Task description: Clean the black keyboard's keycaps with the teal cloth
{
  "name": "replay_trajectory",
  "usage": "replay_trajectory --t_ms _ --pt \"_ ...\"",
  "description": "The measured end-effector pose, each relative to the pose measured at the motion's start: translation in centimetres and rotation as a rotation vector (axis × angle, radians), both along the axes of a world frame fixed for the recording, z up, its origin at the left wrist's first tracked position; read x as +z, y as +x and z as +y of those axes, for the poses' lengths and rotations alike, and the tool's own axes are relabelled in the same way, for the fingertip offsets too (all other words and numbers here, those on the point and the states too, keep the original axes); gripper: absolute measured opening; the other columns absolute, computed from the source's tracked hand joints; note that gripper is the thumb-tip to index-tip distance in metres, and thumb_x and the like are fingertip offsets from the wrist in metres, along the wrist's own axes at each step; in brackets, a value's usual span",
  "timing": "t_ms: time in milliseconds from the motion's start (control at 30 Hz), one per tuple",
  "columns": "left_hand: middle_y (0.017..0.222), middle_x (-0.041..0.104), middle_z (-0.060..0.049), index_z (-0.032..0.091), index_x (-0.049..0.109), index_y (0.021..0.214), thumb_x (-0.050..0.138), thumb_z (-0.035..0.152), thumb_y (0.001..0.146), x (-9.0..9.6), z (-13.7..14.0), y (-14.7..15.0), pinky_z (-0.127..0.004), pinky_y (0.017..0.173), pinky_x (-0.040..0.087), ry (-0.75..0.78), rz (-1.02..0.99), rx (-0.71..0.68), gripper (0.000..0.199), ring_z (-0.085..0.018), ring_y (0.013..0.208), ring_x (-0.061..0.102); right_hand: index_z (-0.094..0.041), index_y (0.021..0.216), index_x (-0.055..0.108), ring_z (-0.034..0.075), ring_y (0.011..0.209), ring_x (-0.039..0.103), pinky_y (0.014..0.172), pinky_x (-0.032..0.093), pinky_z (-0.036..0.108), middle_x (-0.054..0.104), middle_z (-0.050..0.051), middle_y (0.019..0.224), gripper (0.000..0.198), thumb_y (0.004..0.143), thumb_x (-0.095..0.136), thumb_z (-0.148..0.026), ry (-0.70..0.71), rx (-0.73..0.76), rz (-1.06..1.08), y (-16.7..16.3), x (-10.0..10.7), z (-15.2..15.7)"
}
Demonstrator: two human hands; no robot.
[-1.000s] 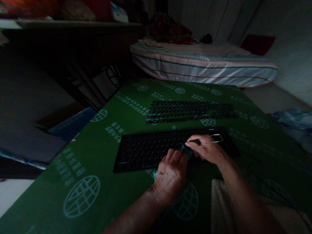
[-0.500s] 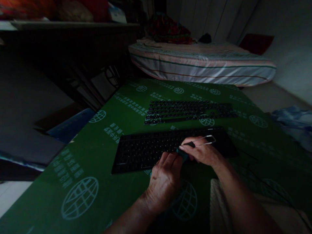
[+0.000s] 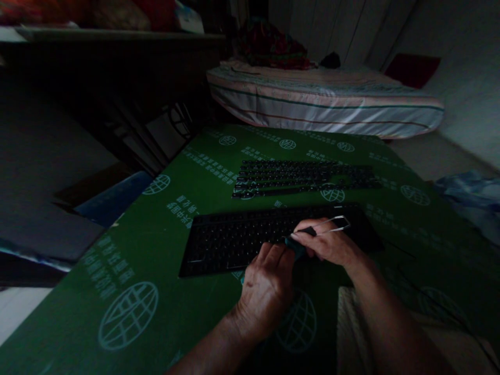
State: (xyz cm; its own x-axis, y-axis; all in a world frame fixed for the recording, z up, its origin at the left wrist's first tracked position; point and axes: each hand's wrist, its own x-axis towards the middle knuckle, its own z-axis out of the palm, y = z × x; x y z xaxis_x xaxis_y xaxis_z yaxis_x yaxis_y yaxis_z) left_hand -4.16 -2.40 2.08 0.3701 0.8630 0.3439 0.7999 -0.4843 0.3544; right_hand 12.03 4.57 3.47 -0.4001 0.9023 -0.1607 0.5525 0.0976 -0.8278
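Observation:
A black keyboard with bare key stems lies on the green table, its keycaps off. Over its right half, my right hand is closed around a keycap puller, whose wire loop points away to the right. My left hand is closed at the keyboard's front edge, gripping a dark teal piece that looks like cloth. Both hands meet at this piece, and the right fingertips touch it too. Behind the keyboard, the loose keycaps lie in rows in keyboard order.
The green table carries printed globes and lettering. A cable runs right from the keyboard. Beige cloth is near my right forearm. A striped bed stands beyond the table, and a dark shelf is at left.
My right hand and the keycap puller have shifted slightly to the right. A bit of teal now shows at the left side of my left hand. The keyboard and keycaps stay put.

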Motion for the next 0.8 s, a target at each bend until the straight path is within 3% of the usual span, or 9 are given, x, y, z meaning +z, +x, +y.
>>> replay_trajectory --t_ms 167,400,800 --pt "0.086 0.058 -0.005 0.016 0.057 0.091 0.041 0.005 0.081 -0.14 -0.09 0.14 -0.033 0.068 0.051 0.016 -0.003 -0.020 0.022 -0.019 0.077 0.051 -0.016 0.080 0.064 0.007 0.035 0.040 0.038 0.031 0.018 0.048 -0.006 0.045 0.024 0.081 0.051 -0.036 -0.014 -0.009 -0.004 0.24 -0.01 0.06" --pt "0.088 0.059 -0.006 0.016 0.057 0.089 0.040 0.006 0.081 0.06 0.63 -0.14 -0.033 0.071 0.051 0.061 -0.017 0.021 0.022 -0.019 0.078 0.052 -0.016 0.077 0.064 0.007 0.037 0.042 0.040 0.032 0.019 0.049 -0.004 0.045 0.024 0.082 0.051 -0.035 0.082 -0.009 -0.032 -0.60 0.23 -0.19" --pt "0.085 0.059 -0.006 0.015 0.058 0.088 0.040 0.005 0.080 -0.05 0.01 -0.28 -0.034 0.069 0.051 0.022 -0.025 0.019 0.022 -0.020 0.077 0.051 -0.016 0.077 0.064 0.009 0.043 0.047 0.046 0.036 0.020 0.050 -0.003 0.047 0.025 0.082 0.050 -0.036 0.141 0.033 -0.052 -0.41 0.16 -0.19"
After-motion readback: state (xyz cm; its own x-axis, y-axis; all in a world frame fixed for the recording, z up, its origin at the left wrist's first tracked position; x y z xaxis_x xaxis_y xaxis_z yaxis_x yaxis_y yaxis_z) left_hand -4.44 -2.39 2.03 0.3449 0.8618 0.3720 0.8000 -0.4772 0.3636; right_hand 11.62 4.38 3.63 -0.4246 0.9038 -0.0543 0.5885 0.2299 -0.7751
